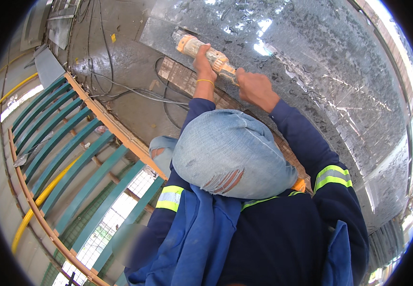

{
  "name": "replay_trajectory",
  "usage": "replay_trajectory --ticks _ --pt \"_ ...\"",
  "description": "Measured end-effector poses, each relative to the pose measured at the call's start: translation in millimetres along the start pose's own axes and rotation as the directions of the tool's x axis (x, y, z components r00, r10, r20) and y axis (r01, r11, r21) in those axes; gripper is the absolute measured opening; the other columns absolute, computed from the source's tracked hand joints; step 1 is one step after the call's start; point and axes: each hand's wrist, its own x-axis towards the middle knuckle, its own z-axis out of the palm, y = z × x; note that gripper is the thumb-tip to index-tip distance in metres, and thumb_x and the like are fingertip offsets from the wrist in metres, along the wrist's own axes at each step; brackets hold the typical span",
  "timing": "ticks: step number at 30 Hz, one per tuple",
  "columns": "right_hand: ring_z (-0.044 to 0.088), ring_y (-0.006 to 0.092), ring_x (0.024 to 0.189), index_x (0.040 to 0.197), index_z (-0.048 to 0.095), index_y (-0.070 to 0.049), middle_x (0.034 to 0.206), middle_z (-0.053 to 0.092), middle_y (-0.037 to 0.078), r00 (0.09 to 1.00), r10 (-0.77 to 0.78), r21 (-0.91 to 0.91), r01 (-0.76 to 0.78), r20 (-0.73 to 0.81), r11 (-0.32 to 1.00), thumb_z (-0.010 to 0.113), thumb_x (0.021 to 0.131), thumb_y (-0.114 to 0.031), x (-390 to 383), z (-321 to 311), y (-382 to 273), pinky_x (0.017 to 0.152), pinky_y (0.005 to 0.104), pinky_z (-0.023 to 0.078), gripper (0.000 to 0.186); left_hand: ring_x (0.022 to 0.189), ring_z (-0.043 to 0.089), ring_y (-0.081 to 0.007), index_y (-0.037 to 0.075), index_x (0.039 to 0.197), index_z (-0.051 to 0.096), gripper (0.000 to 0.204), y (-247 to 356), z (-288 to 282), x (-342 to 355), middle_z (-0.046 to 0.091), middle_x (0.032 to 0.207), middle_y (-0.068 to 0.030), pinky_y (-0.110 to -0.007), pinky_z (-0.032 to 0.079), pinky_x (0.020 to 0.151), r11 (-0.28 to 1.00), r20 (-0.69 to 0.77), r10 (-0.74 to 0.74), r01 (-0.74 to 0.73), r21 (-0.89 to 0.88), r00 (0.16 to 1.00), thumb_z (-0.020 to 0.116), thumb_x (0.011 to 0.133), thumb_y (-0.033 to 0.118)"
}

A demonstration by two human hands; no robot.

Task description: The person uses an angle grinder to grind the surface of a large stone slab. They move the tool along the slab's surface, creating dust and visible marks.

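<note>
A dusty orange and grey angle grinder (220,62) lies across the edge of a large grey sheet (321,57), its head at the upper left. My left hand (204,66), with a yellow band at the wrist, is closed round the middle of its body. Round the rear end of the grinder, my right hand (256,88) is wrapped. The sheet looks wet, with puddles and bright reflections; whether it is metal or stone I cannot tell. The grinder's disc is not clear to see.
Grey cables (140,90) trail over the wet floor (125,52) left of my hands. To the left stands an orange frame with teal slats (85,138), a yellow hose (49,193) behind it. My bent knee (230,148) in torn jeans is close below the grinder, beside a brown plank-like strip (182,78).
</note>
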Motion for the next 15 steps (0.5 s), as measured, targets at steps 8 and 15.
replay_trajectory --ticks 8,15 --pt "0.072 0.0383 0.068 0.091 0.055 0.003 0.073 0.070 0.023 1.000 0.010 -0.014 -0.010 -0.024 1.000 0.066 0.075 -0.004 -12.1 3.0 1.8 0.058 0.0466 0.056 0.021 0.078 0.068 -0.0298 0.006 0.107 0.054 0.032 -1.5 6.8 -21.0 0.059 0.091 -0.0106 -0.050 0.061 0.070 1.000 0.003 -0.005 0.005 -0.006 1.000 0.069 0.083 0.023" --pt "0.072 0.0377 0.067 0.092 0.055 0.003 0.072 0.069 0.023 1.000 0.010 0.004 -0.010 -0.018 1.000 0.067 0.075 -0.003 -15.6 -3.1 -0.4 0.058 0.0466 0.056 0.021 0.078 0.068 -0.0298 0.005 0.108 0.054 0.035 -8.3 -0.3 -15.3 0.059 0.091 -0.0104 -0.048 0.061 0.070 1.000 0.005 0.027 -0.027 -0.007 1.000 0.070 0.082 0.024"
